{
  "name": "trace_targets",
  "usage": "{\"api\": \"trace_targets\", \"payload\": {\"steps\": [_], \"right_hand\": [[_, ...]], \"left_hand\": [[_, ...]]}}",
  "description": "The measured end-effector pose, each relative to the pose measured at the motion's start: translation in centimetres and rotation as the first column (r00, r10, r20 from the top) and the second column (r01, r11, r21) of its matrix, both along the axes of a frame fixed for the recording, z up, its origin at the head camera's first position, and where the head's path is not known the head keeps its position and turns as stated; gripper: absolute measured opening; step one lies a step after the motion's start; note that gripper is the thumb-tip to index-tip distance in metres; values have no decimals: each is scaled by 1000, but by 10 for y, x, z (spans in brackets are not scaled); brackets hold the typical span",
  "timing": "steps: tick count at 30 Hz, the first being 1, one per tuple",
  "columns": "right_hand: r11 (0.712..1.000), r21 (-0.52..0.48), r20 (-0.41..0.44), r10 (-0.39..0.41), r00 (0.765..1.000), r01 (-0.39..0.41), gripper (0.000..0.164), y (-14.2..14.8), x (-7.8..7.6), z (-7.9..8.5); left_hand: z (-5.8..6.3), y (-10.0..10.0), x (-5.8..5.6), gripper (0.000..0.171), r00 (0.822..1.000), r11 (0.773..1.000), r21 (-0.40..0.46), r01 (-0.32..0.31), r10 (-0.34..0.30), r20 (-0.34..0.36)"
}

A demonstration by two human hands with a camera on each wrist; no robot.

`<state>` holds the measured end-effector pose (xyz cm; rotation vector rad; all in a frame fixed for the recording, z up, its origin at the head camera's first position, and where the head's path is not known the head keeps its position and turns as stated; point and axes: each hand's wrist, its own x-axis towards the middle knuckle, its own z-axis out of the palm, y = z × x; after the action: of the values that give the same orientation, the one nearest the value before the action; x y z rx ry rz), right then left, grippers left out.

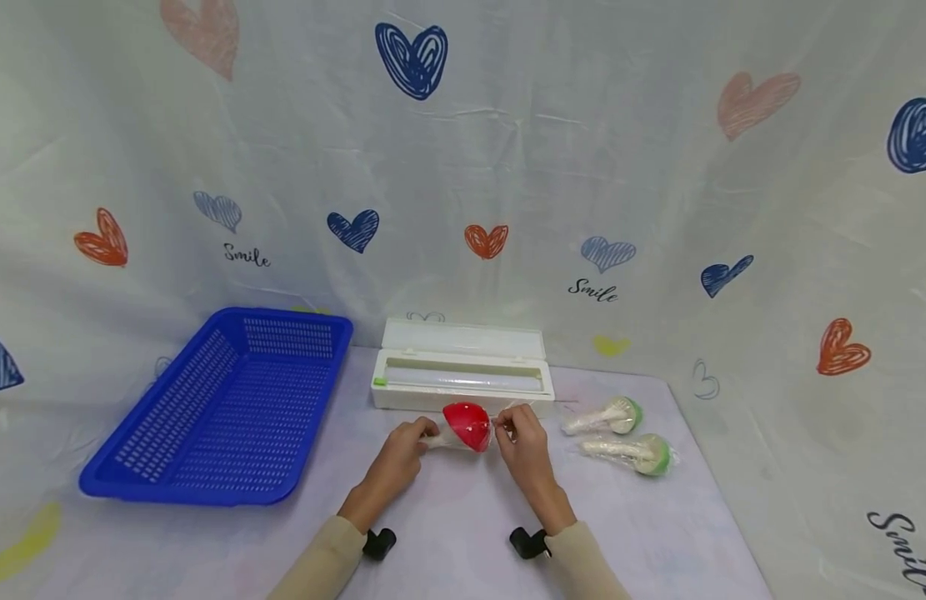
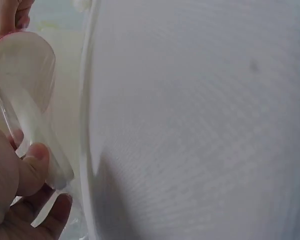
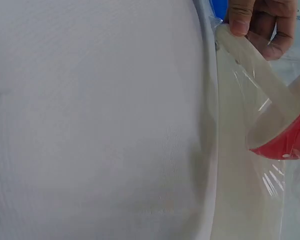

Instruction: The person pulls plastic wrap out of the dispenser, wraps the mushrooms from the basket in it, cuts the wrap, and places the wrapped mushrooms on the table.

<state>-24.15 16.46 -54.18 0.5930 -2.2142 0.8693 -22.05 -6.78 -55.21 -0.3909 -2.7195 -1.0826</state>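
Note:
A ladle [image 1: 468,425] with a red domed bowl and a whitish handle lies in clear plastic film in front of the person. The left hand [image 1: 399,455] holds its handle between thumb and fingers; the left wrist view shows the thumb over the wrapped handle [image 2: 52,162]. On the other side, the right hand [image 1: 523,446] pinches the film beside the red bowl. Wrinkled clear film [image 3: 270,185] stretches past the bowl in the right wrist view. Only a sliver of the right hand shows there, at the lower right edge.
A white cling film dispenser [image 1: 463,398] stands behind the hands, its lid [image 1: 463,337] raised and a roll inside. To the right lie two film-wrapped ladles with green bowls, one [image 1: 608,417] farther back than the other [image 1: 635,454]. On the left is a blue slotted basket [image 1: 233,417].

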Motion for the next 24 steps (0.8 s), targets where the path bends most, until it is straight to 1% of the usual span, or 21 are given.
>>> {"api": "trace_targets", "payload": {"steps": [4,8,10,12,15,18,21,24], "right_hand": [[999,4,45,48,998,-48,26,-5,2,1],[998,24,73,54,996,-56,38,-7,5,-1],[998,42,80,46,996,-50,44,-6,6,-1],[997,63,76,46,996,-51,47,-5,6,-1],[991,100,85,76,994,-84,51,-5,5,-1],[986,127,89,93,992,-104,60,-4,4,-1],[985,148,89,76,993,-88,67,-4,3,-1],[983,172,101,53,993,-70,74,-3,2,0]], "left_hand": [[1,-1,0,38,1000,1000,14,16,-16,-8],[5,-4,0,40,999,999,32,38,-38,-11],[8,-6,0,41,998,998,33,49,-48,-31],[10,-7,-1,42,997,998,31,55,-54,-47],[13,-9,-2,43,994,998,25,60,-58,-88],[14,-11,-4,40,990,997,50,55,-48,-129],[14,-12,-4,32,977,996,84,42,-23,-213],[13,-12,-3,26,949,994,107,24,11,-316]]}}
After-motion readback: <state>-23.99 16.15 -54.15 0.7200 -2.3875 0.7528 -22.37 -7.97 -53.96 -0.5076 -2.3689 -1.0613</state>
